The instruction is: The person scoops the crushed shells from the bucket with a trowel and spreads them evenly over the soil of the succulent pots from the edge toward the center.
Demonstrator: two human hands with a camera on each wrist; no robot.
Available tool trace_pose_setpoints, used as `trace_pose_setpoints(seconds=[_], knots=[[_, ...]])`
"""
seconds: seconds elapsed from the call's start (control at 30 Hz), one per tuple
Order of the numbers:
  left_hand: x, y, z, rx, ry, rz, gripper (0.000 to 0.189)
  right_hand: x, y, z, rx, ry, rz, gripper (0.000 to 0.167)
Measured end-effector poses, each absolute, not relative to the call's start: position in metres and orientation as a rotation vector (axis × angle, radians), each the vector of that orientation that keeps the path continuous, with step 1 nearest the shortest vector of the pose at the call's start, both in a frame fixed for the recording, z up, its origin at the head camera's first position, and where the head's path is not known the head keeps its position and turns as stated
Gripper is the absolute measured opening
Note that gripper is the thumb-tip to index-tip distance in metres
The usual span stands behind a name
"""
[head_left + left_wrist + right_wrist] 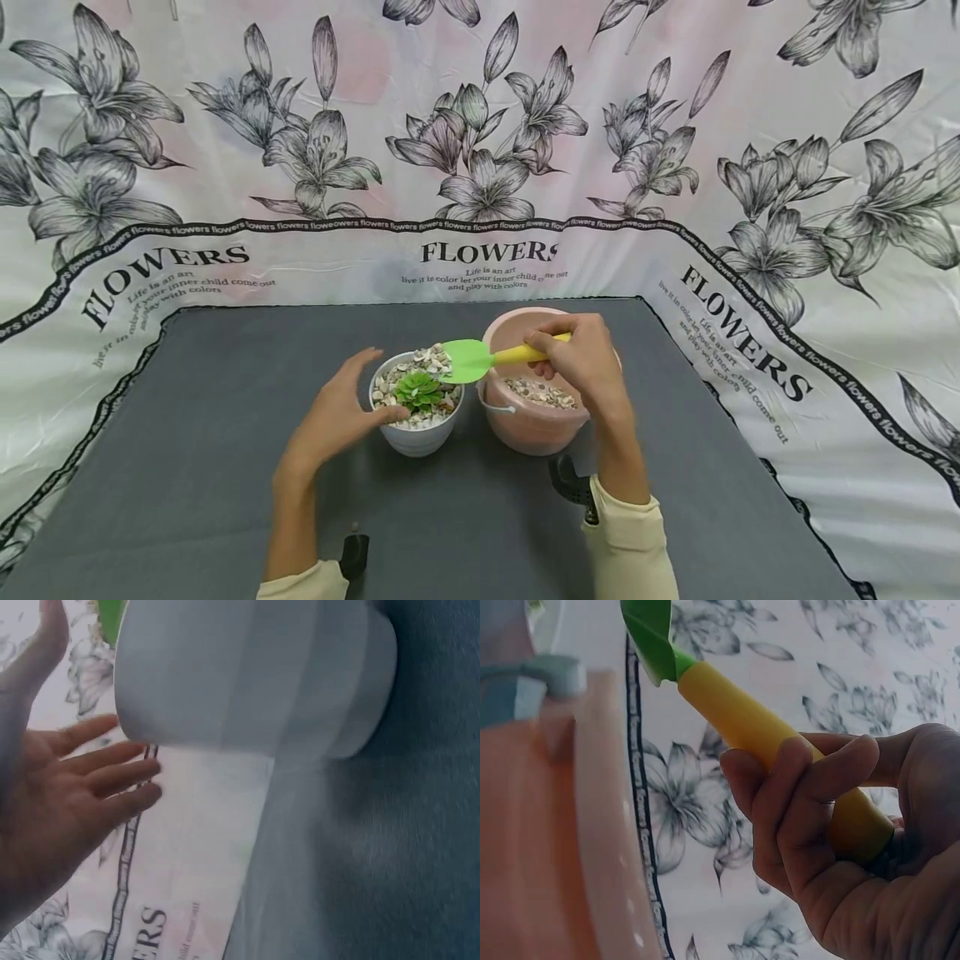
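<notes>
A green trowel point(467, 362) with a yellow handle point(735, 712) is held by my right hand point(581, 358), fingers curled round the handle. Its blade reaches over a white pot point(420, 440), with pale stones point(433, 360) at its tip. Inside that pot a green succulent point(418, 388) sits among more stones. My left hand point(337, 412) is spread at the pot's left side, thumb over the near rim. In the left wrist view its fingers point(112, 776) are extended beside the pot wall; firm contact cannot be made out.
Right of the pot stands a pink bucket point(525, 429) with small stones point(542, 392) inside and a pale handle lying against its side. Both containers rest on a dark grey tabletop point(225, 467). A flower-printed sheet point(480, 275) rises behind and at the sides.
</notes>
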State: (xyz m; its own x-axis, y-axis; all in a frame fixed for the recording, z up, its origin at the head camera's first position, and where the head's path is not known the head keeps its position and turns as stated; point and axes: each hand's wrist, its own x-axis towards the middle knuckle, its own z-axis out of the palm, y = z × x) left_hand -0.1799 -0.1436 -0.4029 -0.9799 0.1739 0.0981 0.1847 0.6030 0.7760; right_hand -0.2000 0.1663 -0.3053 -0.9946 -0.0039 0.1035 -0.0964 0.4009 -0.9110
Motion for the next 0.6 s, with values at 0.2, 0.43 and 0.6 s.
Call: trace_pose_setpoints(seconds=[0.2, 0.43, 0.6], knots=[[-0.186, -0.149, -0.416, -0.345, -2.904, -1.508, 0.132, -0.208, 0.142, -0.314, 0.220, -2.599, 1.581, 0.018], [-0.192, -0.150, -0.425, -0.382, -2.878, -1.524, 0.139, -0.217, 0.113, -0.313, 0.269, -2.816, 1.285, 0.021], [-0.195, -0.149, -0.423, -0.400, -2.865, -1.453, 0.142, -0.214, 0.093, -0.304, 0.287, -2.880, 1.079, 0.021]])
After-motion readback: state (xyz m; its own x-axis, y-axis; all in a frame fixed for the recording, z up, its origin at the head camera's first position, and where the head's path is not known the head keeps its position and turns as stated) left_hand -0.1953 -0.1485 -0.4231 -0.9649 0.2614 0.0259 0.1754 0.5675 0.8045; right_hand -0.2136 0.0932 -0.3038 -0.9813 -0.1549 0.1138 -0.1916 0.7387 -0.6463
